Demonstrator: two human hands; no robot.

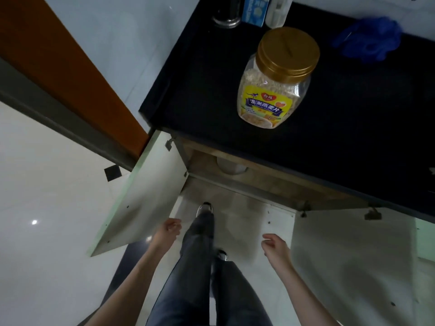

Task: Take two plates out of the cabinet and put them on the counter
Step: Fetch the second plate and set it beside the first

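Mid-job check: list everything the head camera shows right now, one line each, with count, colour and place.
counter: one, black, upper right
oat jar: one, clear with gold lid and yellow label, upright on the counter
blue bundle: one, blue, far right of the counter; what it is I cannot tell
containers: three, dark, blue-white and white, at the counter's back edge, cut off by the frame
cabinet: one, brown inside, under the counter, open
plates: white curved edge just inside the cabinet; count cannot be told
cabinet doors: two, white, swung open left and right
floor: pale glossy tiles
legs: two, grey trousers, shoes
left hand: empty, beside left door
right hand: empty, before the cabinet
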